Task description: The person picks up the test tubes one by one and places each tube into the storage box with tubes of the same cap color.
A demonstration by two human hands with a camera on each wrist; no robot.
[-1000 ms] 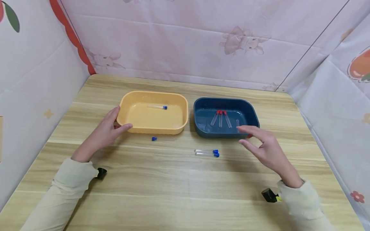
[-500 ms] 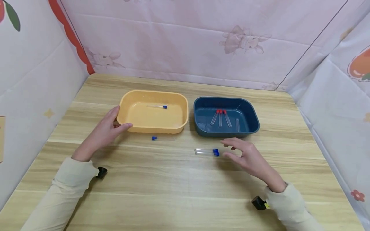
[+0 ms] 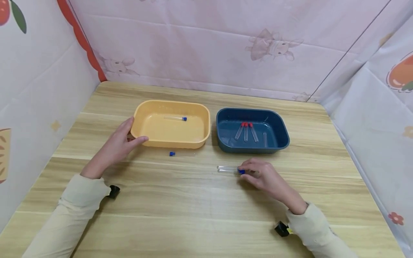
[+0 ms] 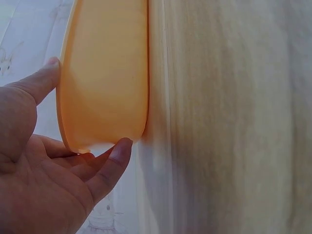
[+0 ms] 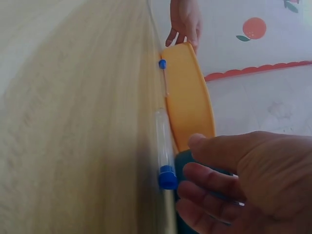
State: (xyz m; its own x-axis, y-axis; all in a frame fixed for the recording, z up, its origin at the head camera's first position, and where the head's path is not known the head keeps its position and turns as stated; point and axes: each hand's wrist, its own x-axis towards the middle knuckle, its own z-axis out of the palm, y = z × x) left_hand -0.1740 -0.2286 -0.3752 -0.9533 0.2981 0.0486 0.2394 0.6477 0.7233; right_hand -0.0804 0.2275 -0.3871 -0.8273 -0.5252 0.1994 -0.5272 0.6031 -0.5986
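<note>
My left hand holds the left end of a yellow plastic basin, thumb on the rim and fingers curled against the end wall, as the left wrist view shows. Two clear test tubes with blue caps lie side by side on the table. My right hand is at their capped ends, fingertips overlapping the caps in the head view. The right wrist view shows its thumb and fingers apart, beside a tube's blue cap. Another blue-capped tube lies before the yellow basin, and one more blue-capped tube lies inside it.
A dark blue basin stands right of the yellow one. Inside it are three red-capped tubes and a separate clear tube. The wooden table is bordered by printed cloth walls at the back and sides.
My right hand has moved left and toward me, from the front right of the blue basin to the capped ends of the paired tubes. My left hand stays on the yellow basin.
</note>
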